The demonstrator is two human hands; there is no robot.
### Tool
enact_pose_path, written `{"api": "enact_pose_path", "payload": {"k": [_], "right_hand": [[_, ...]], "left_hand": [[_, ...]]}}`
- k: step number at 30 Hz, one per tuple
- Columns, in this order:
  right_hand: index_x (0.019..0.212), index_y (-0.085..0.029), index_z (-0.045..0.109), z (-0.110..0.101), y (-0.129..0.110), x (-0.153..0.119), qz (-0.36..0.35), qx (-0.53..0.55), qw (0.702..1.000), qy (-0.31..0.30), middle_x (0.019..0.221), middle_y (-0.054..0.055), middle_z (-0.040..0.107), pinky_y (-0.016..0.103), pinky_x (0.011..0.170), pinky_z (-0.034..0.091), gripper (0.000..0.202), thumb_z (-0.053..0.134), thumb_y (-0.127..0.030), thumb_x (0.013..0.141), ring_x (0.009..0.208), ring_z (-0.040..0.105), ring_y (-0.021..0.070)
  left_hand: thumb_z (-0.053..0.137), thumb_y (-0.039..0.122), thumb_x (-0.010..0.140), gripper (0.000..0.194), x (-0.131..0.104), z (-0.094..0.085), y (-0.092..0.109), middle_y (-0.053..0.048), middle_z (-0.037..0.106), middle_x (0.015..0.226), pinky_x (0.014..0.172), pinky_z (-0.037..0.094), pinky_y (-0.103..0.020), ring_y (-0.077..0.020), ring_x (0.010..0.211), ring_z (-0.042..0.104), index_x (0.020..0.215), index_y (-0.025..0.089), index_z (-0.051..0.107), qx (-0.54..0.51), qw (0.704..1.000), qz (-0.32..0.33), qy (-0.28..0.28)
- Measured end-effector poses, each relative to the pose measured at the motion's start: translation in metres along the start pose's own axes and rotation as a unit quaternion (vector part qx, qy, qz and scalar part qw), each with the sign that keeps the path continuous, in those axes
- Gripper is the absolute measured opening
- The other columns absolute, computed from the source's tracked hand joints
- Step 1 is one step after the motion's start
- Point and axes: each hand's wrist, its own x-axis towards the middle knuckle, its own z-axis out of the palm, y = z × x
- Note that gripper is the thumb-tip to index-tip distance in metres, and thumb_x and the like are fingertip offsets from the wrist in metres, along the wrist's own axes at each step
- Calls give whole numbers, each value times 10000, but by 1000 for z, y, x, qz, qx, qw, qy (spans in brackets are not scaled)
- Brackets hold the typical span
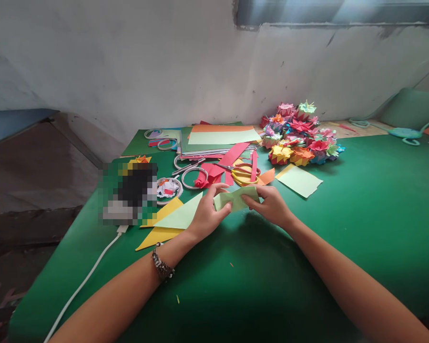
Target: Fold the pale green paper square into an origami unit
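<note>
Between my two hands, just above the green table, is a piece of pale green paper (236,200) with crease lines across it. My left hand (211,206) grips its left end, thumb in front and fingers behind. At the other end my right hand (270,202) pinches the paper between thumb and fingers. Beside my left hand lie a pale green paper triangle (180,215) and yellow paper pieces (157,238). Beyond the hands rest yellow-handled scissors (245,177) among red paper strips (232,159).
Colourful folded paper flowers (300,136) are heaped at the back right. Near them lies a pale green sheet (300,181). Rolls of tape (195,177) and a paper stack (219,138) sit at the back. A white cable (89,281) runs from a blurred-out object (130,193) on the left.
</note>
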Motion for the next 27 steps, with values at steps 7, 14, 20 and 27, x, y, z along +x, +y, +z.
{"api": "enact_pose_path", "payload": {"k": [7,14,20,27], "right_hand": [[657,-153,547,0,0,0,-5,-2,1000,1,576,7,539,211,433,355,156,467,-266,730,456,432,79],[640,-156,548,0,-1,-1,-10,-2,1000,14,559,-2,527,205,429,345,156,473,-260,728,452,423,76],[661,-153,564,-2,-1,0,-30,-6,999,12,549,-2,528,198,436,355,155,457,-235,737,453,426,76],[699,-154,592,-4,-2,-2,-43,-10,999,6,577,6,564,195,476,377,147,468,-225,734,498,447,86]], "left_hand": [[495,193,708,284,0,-1,-1,-11,553,859,652,435,-231,-140,776,543,983,185,424,-3,1000,6,-3],[491,209,715,288,0,3,-2,-29,556,891,653,438,-240,-153,826,541,994,181,422,20,1000,9,4],[489,348,732,385,6,-43,14,-96,504,1073,791,419,-336,-207,924,527,1070,185,404,268,954,108,85],[443,568,703,855,19,-128,16,-295,273,1292,865,273,-582,-436,1134,339,1312,49,140,533,804,-235,121]]}}
